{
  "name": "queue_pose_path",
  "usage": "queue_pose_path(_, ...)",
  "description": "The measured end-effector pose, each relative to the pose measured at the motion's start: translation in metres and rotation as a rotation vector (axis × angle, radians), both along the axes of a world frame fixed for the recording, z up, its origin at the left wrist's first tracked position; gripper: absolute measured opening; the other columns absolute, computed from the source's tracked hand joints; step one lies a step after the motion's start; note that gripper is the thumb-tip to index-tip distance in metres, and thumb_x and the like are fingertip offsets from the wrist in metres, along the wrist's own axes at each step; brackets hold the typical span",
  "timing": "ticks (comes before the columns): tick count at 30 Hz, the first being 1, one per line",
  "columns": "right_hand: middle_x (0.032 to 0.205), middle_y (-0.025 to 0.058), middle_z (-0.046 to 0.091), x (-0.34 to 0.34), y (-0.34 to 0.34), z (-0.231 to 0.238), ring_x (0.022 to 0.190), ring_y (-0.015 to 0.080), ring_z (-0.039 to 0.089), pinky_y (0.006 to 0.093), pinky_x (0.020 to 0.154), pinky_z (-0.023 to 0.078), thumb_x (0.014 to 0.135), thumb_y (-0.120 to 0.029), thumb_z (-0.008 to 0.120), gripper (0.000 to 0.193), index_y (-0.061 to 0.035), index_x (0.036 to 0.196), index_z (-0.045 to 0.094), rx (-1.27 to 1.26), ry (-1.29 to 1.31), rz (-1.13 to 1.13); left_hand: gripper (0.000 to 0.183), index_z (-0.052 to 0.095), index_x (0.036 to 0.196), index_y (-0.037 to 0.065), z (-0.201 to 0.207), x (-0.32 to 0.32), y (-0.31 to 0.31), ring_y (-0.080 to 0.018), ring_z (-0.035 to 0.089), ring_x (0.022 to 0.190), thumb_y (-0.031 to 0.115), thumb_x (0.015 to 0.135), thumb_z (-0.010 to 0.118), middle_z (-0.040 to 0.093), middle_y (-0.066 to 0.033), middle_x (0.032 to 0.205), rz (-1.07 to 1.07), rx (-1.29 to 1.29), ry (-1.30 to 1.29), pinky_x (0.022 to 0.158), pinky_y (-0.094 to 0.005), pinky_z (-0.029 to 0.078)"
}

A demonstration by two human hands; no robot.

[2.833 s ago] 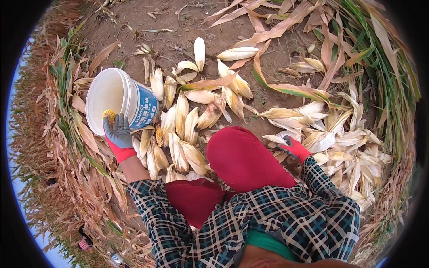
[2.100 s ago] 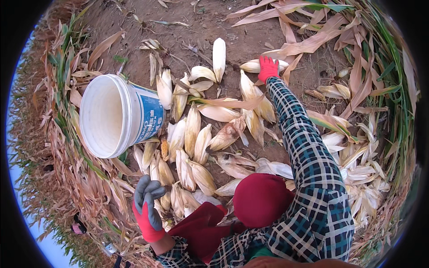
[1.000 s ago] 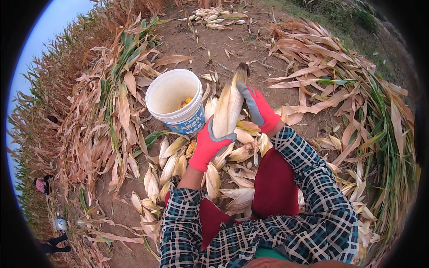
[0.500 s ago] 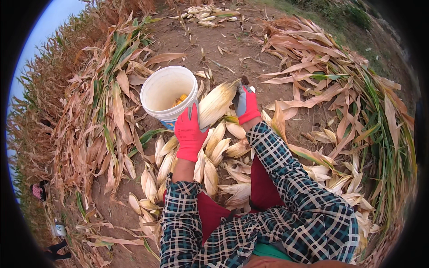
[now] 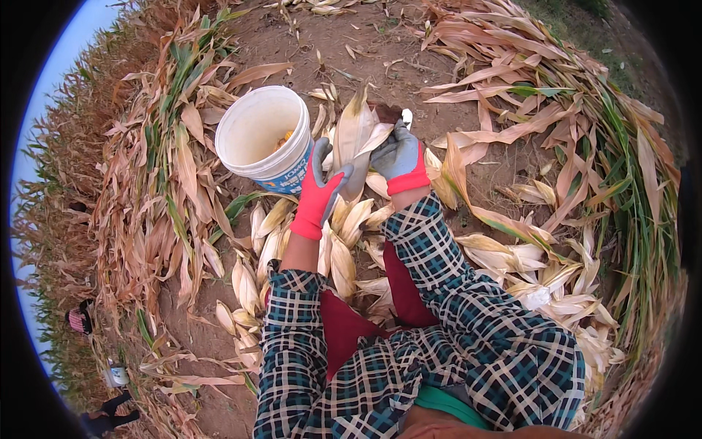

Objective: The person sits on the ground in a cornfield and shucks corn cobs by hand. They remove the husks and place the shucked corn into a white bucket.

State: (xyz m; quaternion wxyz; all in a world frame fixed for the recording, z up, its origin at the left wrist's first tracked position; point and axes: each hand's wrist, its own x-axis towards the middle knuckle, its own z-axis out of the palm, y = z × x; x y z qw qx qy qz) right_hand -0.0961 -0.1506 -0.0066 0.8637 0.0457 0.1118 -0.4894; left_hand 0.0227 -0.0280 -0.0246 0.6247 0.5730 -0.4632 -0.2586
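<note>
Head view, looking down through a round fisheye lens. At the bottom of the frame are woven plaid sleeves (image 5: 482,293) and the smooth dark-red cloth of the trousers (image 5: 411,293). Just left of centre, in the upper half, the gloved hands hold a tapered ear of corn (image 5: 354,126) in pale, papery husk with fine lengthwise ribs. The left hand (image 5: 319,183), in a red knit glove with grey coated fingers, clasps its lower part. The right hand (image 5: 399,156), gloved alike, has its fingers curled on a husk leaf at the ear's right side; a white tip beyond them is too small to identify.

Below the ear, plump husked cobs (image 5: 342,267) lie on the soil. Left of it stands a round white plastic bucket (image 5: 252,121) with a blue label, bumpy yellow corn (image 5: 284,139) inside. Crinkled husks (image 5: 545,293) heap at right. Long, dry stalks (image 5: 189,150) bank the left side; others (image 5: 526,88) arch at upper right. At lower left, farther off, is another person (image 5: 113,417), partly visible.
</note>
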Motion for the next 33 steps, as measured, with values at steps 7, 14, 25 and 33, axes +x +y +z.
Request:
queue_pose_path(7, 0.114, 0.0125, 0.062, 0.021, 0.025, -0.047, 0.103, 0.026, 0.06, 0.0393, 0.096, 0.047, 0.097, -0.021, 0.046, 0.029, -0.0007, 0.117, 0.055, -0.421, -0.135, 0.335, 0.056, 0.042, 0.133, -0.005, -0.005, -0.004, -0.029, -0.0205, 0.046, 0.121, 0.037, 0.097, 0.052, 0.051, -0.0142, 0.13, 0.258, -0.241, -0.122, 0.104, -0.0311, 0.033)
queue_pose_path(14, 0.118, 0.0146, 0.06, 0.016, 0.05, -0.017, 0.105, 0.0312, 0.058, 0.049, 0.096, 0.044, 0.088, -0.057, 0.05, 0.059, -0.006, 0.117, 0.056, -0.031, -0.518, 0.642, 0.058, 0.048, 0.129, -0.004, 0.007, 0.016, -0.023, -0.022, 0.052, 0.113, 0.044, 0.095, 0.051, 0.056, -0.0154, 0.125, 0.298, -0.104, 0.222, 0.1, -0.0322, 0.037)
queue_pose_path(25, 0.079, 0.0014, 0.06, -0.001, 0.094, -0.001, 0.068, 0.0102, 0.054, 0.0262, 0.062, 0.043, 0.098, -0.04, 0.046, 0.039, -0.005, 0.098, 0.063, -0.985, 0.42, 0.663, 0.051, 0.055, 0.119, 0.002, -0.023, 0.091, -0.001, -0.0208, 0.061, 0.095, 0.027, 0.08, 0.073, 0.064, -0.0129, 0.109, 0.353, -0.123, 0.662, 0.086, -0.0331, 0.049)
queue_pose_path(33, 0.066, -0.0012, 0.058, -0.044, 0.077, -0.027, 0.056, 0.0067, 0.052, 0.0228, 0.053, 0.042, 0.094, -0.041, 0.057, 0.038, -0.0057, 0.082, 0.063, -1.093, 0.898, 1.129, 0.05, 0.057, 0.117, -0.003, 0.021, 0.107, 0.041, -0.0164, 0.058, 0.097, 0.027, 0.081, 0.074, 0.062, -0.009, 0.11, 0.587, -0.332, 0.363, 0.086, -0.0309, 0.045)
